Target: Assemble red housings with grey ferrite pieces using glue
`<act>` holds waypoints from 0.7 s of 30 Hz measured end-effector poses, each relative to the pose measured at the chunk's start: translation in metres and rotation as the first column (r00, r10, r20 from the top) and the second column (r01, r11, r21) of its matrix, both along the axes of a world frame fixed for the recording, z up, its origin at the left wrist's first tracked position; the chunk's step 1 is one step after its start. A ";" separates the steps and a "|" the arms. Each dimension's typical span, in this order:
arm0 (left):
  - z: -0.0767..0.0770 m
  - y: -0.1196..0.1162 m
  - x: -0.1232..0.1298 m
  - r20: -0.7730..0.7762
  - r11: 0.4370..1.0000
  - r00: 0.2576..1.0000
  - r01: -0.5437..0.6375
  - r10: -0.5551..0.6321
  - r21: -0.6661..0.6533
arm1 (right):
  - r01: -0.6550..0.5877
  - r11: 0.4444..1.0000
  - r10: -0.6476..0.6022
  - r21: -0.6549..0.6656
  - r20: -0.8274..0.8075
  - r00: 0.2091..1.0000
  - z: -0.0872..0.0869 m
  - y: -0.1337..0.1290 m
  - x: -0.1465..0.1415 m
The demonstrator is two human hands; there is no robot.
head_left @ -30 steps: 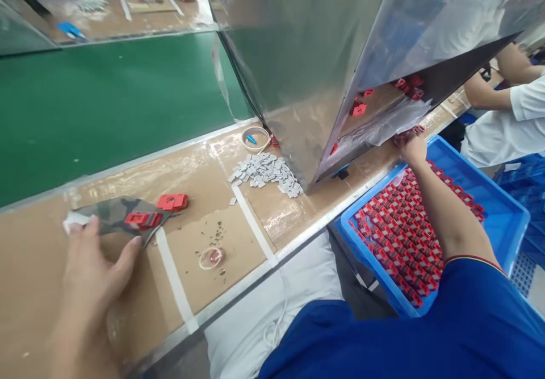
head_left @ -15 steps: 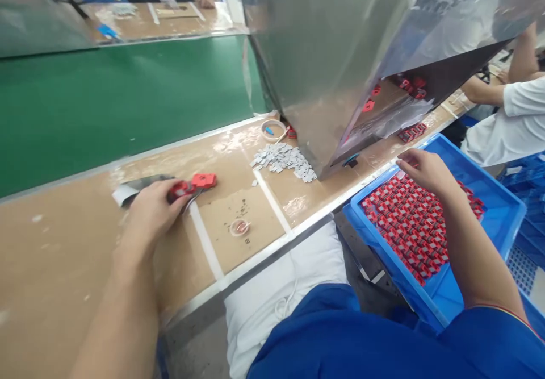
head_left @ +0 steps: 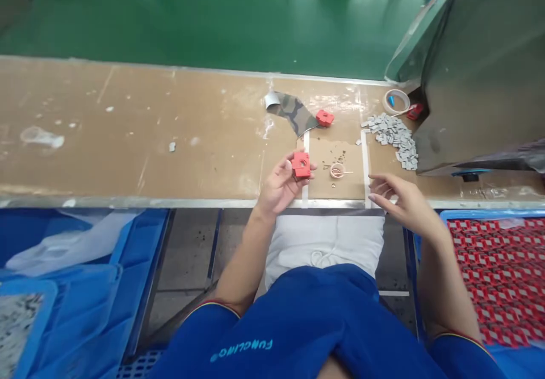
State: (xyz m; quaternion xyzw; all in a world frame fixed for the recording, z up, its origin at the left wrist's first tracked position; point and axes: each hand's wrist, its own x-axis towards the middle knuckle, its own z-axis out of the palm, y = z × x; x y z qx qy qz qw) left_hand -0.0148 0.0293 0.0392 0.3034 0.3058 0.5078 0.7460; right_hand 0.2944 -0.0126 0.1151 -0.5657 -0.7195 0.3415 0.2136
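1. Your left hand (head_left: pixel 279 184) is holding a red square plastic part (head_left: pixel 301 164), gripped between thumb and fingers, just above the near edge of the workbench. The part is tilted up toward you, and its front face shows a dark round centre.
2. Your right hand (head_left: pixel 406 205) is open, with the fingers spread and curved, and it holds nothing. Its fingertips hover at the near bench edge, just beside a white tape strip (head_left: pixel 365 166).
3. Ahead of your hands, on the brown-covered workbench (head_left: pixel 128 160), a second red part (head_left: pixel 325 118) lies touching the tip of a camouflage-patterned cloth (head_left: pixel 293 112).
4. Between the two white tape strips sits a small clear ring dish (head_left: pixel 337 170), with a thin rod across it and specks scattered nearby.
5. To the right is a pile of small grey pieces (head_left: pixel 392 140), and beyond it a tape roll (head_left: pixel 395 101) and another red part (head_left: pixel 415 112), beside a grey metal housing (head_left: pixel 481 72).
6. A blue crate (head_left: pixel 489 213) packed with rows of red parts (head_left: pixel 502 277) sits at your lower right. A white cushion (head_left: pixel 323 248) lies on your lap against your blue sleeves (head_left: pixel 221 325).
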 end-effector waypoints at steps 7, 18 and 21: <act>-0.015 -0.015 0.013 -0.376 0.975 0.916 -0.057 0.137 0.216 | 0.190 0.976 -0.150 0.103 -0.307 0.940 -0.072 0.017 -0.045; -0.015 -0.006 0.014 -0.446 0.972 0.889 0.005 0.102 0.233 | 0.212 0.923 -0.116 0.321 -0.295 0.948 -0.071 0.033 -0.064; -0.022 -0.006 0.016 -0.255 0.984 0.964 -0.026 0.071 0.174 | 0.259 0.897 -0.143 0.357 -0.320 0.937 -0.072 0.036 -0.067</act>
